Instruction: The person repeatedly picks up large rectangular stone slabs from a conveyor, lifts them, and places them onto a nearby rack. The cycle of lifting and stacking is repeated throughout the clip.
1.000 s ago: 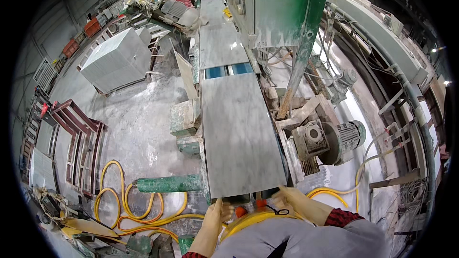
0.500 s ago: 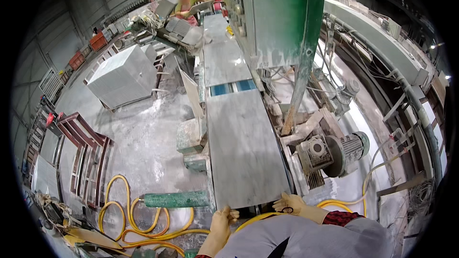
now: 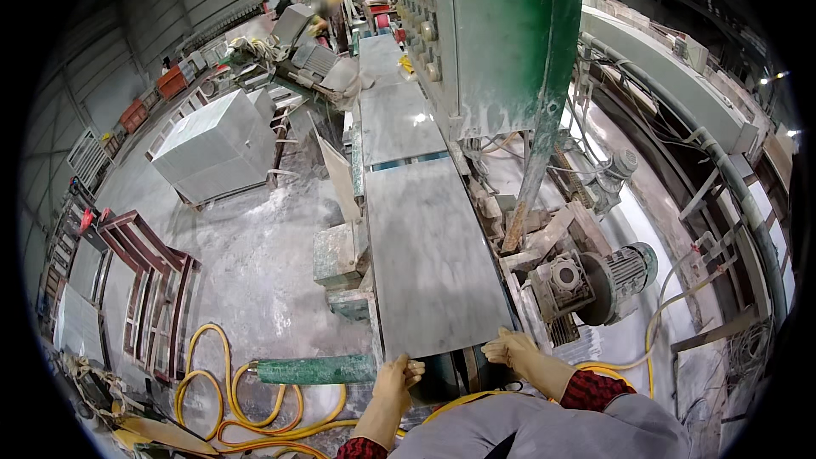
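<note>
A long grey stone slab (image 3: 438,263) with faint veining lies flat on the narrow conveyor in front of me. My left hand (image 3: 398,378), in a pale cream glove, has its fingers curled in at the slab's near left corner. At the near right corner is my right hand (image 3: 517,353), gloved the same way, its fingers bent together against the edge. Their undersides are hidden. Beyond a thin blue gap lies a second grey slab (image 3: 401,123). Dark belt or roller (image 3: 455,372) shows between my hands.
A green control cabinet (image 3: 510,34) rises at the right, above a motor (image 3: 625,272). Stacked slabs (image 3: 217,149) and brown metal racks (image 3: 157,289) stand left. A yellow hose (image 3: 225,391) coils by a green cylinder (image 3: 314,369). A co-worker (image 3: 327,13) is far ahead.
The near slab has slid forward, narrowing the blue gap and baring more of the conveyor at my end. My hands have moved with it. The co-worker has shifted and is less visible.
</note>
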`<action>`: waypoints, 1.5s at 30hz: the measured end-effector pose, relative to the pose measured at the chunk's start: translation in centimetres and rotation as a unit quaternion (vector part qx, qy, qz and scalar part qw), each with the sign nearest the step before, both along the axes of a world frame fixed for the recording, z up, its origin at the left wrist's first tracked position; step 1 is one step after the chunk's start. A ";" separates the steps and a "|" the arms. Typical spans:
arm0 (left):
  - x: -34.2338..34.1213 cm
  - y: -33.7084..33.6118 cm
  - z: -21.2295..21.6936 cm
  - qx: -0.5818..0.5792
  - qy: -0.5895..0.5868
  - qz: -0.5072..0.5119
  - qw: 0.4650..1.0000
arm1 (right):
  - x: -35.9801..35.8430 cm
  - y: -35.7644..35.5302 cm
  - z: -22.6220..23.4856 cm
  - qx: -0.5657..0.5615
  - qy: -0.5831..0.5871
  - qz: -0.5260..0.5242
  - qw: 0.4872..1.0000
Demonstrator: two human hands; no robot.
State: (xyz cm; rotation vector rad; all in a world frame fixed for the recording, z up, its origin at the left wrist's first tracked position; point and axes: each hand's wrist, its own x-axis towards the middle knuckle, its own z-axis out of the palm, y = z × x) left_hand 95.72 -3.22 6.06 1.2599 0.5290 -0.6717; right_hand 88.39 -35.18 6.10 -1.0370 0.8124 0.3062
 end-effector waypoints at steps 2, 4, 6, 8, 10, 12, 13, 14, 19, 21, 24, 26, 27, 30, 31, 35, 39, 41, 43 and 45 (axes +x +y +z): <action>1.2 -0.6 0.5 0.011 0.014 0.003 1.000 | 1.0 -0.4 0.2 -0.013 -0.017 0.011 1.000; 2.3 -1.0 1.1 0.014 0.022 0.003 1.000 | 1.7 -0.6 0.2 -0.021 -0.028 0.017 0.999; 3.1 -1.2 0.9 -0.005 0.016 0.007 1.000 | 2.4 -0.6 0.3 -0.025 -0.039 0.017 0.999; 3.7 -1.3 0.8 -0.007 0.013 0.013 1.000 | 3.4 -0.8 -0.4 -0.014 -0.025 -0.006 1.000; 4.2 -1.8 1.6 0.008 0.017 0.017 1.000 | 4.1 -1.0 -0.9 -0.006 -0.019 -0.019 1.000; 4.9 -1.8 2.0 0.000 0.020 0.010 1.000 | 4.5 -1.4 -1.1 0.000 -0.023 -0.021 1.000; 5.1 -1.8 2.1 -0.004 0.022 0.007 1.000 | 4.9 -1.4 -1.3 -0.004 -0.021 -0.027 0.999; 5.2 -1.9 2.1 -0.008 0.020 0.010 1.000 | 5.2 -1.3 -1.4 -0.009 -0.019 -0.033 0.999; 5.6 -1.9 0.9 -0.012 -0.002 0.001 1.000 | 5.8 -2.2 -3.2 0.033 -0.020 -0.019 0.999; 6.3 -1.9 0.4 -0.002 0.000 -0.012 1.000 | 6.1 -2.3 -3.2 0.018 -0.005 -0.021 1.000; 5.8 -2.4 -0.2 0.027 -0.037 -0.005 0.999 | 6.9 -1.2 -1.7 -0.045 0.015 -0.040 0.998; 5.3 -2.7 0.4 0.034 -0.117 -0.018 0.992 | 8.0 -1.1 -1.2 -0.062 0.011 -0.045 0.997; 4.7 -2.4 0.4 0.030 -0.180 -0.034 0.983 | 7.9 -1.0 -1.0 -0.071 0.006 -0.025 0.997; 1.6 -1.0 0.5 -0.027 -0.156 -0.090 0.983 | 7.4 0.5 -0.2 -0.099 -0.012 0.064 0.993; -0.7 -0.2 0.9 -0.041 -0.139 -0.108 0.984 | 6.2 1.4 0.3 -0.103 -0.010 0.101 0.990; -13.3 7.2 -1.8 -0.002 -0.071 0.039 0.997 | 1.3 6.4 3.1 -0.034 -0.056 0.262 0.963; -27.9 13.6 -1.7 0.066 0.116 0.190 0.973 | 2.5 11.7 0.6 0.138 0.032 0.373 0.917; -37.5 14.5 -3.4 0.104 0.139 0.279 0.944 | 1.8 15.9 3.8 0.075 0.008 0.461 0.884; -45.2 12.4 -1.4 0.085 0.165 0.384 0.904 | 2.6 18.6 0.3 0.181 -0.006 0.528 0.830; -55.3 9.4 -3.7 0.028 0.114 0.515 0.849 | 2.4 22.1 -6.7 0.450 0.149 0.539 0.696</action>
